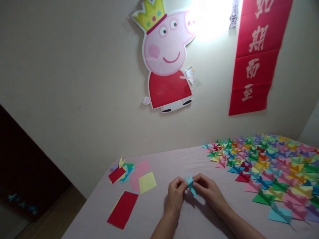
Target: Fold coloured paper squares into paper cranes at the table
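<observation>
A light blue folded paper crane [191,186] is held just above the pale cloth, between my two hands. My left hand [176,192] pinches its left side with thumb and fingers. On the other side, my right hand [208,189] has its fingertips closed on the crane's right edge. Pointed paper tips stick out above and below the fingers. Parts of the crane are hidden behind the fingertips.
Rows of colourful finished paper cranes [271,172] cover the table's right side. On the left lie red paper sheets [123,209], a yellow sheet [147,183] and pink sheets [136,172]. A wall with a cartoon pig cutout [169,59] and a red banner [260,56] rises behind.
</observation>
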The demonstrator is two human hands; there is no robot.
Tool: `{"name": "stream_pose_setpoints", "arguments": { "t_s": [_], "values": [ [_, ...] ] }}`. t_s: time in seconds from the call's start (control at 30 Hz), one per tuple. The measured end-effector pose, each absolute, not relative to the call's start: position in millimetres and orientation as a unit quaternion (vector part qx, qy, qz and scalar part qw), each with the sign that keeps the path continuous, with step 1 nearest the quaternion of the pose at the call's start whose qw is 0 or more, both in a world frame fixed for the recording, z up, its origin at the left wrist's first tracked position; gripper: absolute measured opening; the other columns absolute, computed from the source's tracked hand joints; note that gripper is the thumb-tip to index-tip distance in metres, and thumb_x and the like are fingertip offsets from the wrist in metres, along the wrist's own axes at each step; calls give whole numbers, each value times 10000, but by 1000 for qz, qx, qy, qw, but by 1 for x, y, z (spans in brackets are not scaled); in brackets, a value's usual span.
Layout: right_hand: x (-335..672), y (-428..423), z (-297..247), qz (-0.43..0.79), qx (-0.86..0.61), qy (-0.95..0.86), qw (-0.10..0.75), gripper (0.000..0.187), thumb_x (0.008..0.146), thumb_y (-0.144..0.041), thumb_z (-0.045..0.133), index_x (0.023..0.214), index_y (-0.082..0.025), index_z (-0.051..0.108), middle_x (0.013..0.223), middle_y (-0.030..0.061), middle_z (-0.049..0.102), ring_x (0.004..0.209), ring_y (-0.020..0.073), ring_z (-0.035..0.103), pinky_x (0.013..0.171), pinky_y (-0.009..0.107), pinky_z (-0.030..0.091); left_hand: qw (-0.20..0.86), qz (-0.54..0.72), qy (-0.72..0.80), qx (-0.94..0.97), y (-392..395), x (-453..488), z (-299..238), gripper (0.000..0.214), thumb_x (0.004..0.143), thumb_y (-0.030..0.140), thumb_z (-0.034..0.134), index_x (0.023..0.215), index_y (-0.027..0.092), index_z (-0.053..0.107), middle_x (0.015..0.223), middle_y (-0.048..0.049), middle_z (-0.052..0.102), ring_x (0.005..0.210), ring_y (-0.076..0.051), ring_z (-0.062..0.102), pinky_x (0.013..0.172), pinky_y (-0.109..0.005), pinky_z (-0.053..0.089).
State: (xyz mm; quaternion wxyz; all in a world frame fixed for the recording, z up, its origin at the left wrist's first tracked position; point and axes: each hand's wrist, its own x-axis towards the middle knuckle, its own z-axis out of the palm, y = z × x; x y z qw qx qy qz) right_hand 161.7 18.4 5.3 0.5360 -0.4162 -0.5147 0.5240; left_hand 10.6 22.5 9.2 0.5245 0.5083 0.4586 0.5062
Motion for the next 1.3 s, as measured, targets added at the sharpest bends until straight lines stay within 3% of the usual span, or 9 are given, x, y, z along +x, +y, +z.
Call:
{"name": "stream_pose_setpoints", "arguments": {
  "t_s": [0.13, 0.43, 0.67, 0.83, 1.0, 1.3],
  "values": [
    [160, 20, 7, 531, -417, -477, 562, 382, 589, -501, 814, 661, -201, 589, 605, -21, 591, 575, 152, 539, 559, 275, 448, 510, 499, 455, 533, 21, 13, 6, 362, 699, 521, 663, 624, 189, 540, 589, 33, 459, 603, -136, 397, 586, -255, 321],
    [159, 23, 1, 498, -437, -453, 596, 377, 559, -398, 822, 706, -221, 524, 614, -59, 529, 546, 127, 496, 508, 239, 401, 479, 498, 467, 552, 20, 17, -3, 259, 715, 411, 679, 663, 184, 566, 622, 28, 521, 605, -133, 430, 600, -251, 348],
    [158, 20, 8, 508, -451, -480, 555, 405, 584, -478, 783, 836, -208, 616, 601, -56, 539, 547, 139, 506, 521, 252, 404, 479, 522, 454, 541, 19, 18, 0, 236, 708, 383, 681, 650, 182, 571, 618, 25, 530, 611, -134, 443, 598, -243, 363],
    [159, 17, 13, 487, -474, -507, 531, 328, 660, -494, 730, 668, -184, 627, 570, -44, 531, 521, 114, 444, 492, 238, 353, 490, 535, 447, 523, 17, 21, 2, 233, 712, 384, 690, 683, 180, 580, 609, 32, 526, 594, -129, 451, 579, -235, 370],
    [158, 17, 11, 507, -469, -493, 529, 359, 632, -528, 743, 711, -193, 637, 593, -44, 546, 477, 104, 446, 438, 226, 384, 493, 548, 441, 513, 17, 21, 1, 217, 707, 364, 711, 713, 175, 604, 670, 10, 583, 658, -148, 512, 616, -241, 397],
    [158, 17, 8, 486, -461, -491, 557, 450, 608, -599, 783, 615, -195, 586, 539, -31, 556, 519, 138, 516, 518, 269, 437, 502, 566, 441, 482, 21, 23, -7, 302, 648, 381, 773, 685, 190, 542, 650, 31, 547, 649, -139, 505, 621, -240, 399]
  ]
}}
